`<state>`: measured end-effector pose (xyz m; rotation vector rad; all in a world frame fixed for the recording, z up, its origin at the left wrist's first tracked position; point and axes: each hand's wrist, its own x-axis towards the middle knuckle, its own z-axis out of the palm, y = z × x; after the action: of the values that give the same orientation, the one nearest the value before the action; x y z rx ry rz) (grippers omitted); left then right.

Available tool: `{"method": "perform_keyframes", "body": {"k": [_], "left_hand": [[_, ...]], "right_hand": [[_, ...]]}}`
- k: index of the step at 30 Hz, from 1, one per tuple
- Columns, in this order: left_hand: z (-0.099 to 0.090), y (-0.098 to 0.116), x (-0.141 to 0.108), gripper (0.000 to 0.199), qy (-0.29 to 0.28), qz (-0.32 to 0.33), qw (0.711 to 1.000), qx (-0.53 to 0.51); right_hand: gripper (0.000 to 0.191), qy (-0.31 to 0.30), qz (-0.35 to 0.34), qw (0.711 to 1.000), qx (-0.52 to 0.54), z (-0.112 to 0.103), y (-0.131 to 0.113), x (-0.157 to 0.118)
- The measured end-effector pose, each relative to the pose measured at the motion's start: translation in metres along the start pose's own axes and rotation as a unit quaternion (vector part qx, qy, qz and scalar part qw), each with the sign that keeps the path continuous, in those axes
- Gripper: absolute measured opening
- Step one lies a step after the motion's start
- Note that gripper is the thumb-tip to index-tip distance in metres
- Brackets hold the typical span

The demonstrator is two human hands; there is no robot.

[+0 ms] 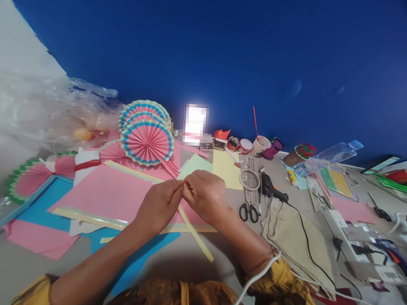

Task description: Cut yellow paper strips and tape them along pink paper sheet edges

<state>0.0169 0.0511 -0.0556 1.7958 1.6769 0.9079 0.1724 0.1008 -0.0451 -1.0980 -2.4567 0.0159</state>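
My left hand (160, 202) and my right hand (204, 193) meet over the table, fingertips touching, both closed in a pinch. Between them they grip a narrow pale-yellow paper strip (197, 236); its long end slants down to the right, while the pinched part is hidden by my fingers. Beneath the hands lies a large pink paper sheet (102, 192) with pale-yellow strips along its edges. Just behind them are a light green sheet (196, 165) and a yellow sheet (228, 167).
Pleated paper fans (147, 142) stand at the back left. To the right lie scissors (248, 213), a tape roll (249, 180), a glue gun (273, 189) on a beige cloth (288, 230), and a power strip (344, 232). A white cable (258, 276) crosses near my right forearm.
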Motion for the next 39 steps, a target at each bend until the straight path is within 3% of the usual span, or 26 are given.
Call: {"method": "perform_keyframes", "body": {"k": [10,16,21,29,39], "left_hand": [[-0.007,0.001,0.004,0.037,-0.017,-0.037,0.996,-0.074],[-0.004,0.000,0.004,0.036,-0.007,-0.030,0.999,-0.041],[-0.001,0.000,0.001,0.034,0.001,-0.007,1.000,-0.014],[0.002,-0.004,-0.001,0.036,0.000,-0.008,1.000,-0.018],[0.001,-0.006,0.001,0.037,0.000,-0.019,1.000,-0.022]], "right_hand": [[0.014,-0.010,0.074,0.987,0.140,0.003,0.005,0.003],[0.016,-0.045,-0.001,0.998,0.054,-0.004,0.005,0.002],[0.021,0.003,-0.040,0.998,-0.039,-0.001,-0.001,0.001],[0.017,0.056,-0.017,0.998,-0.001,0.009,0.002,0.001],[0.024,0.128,-0.079,0.987,-0.062,0.013,-0.001,-0.001]]}}
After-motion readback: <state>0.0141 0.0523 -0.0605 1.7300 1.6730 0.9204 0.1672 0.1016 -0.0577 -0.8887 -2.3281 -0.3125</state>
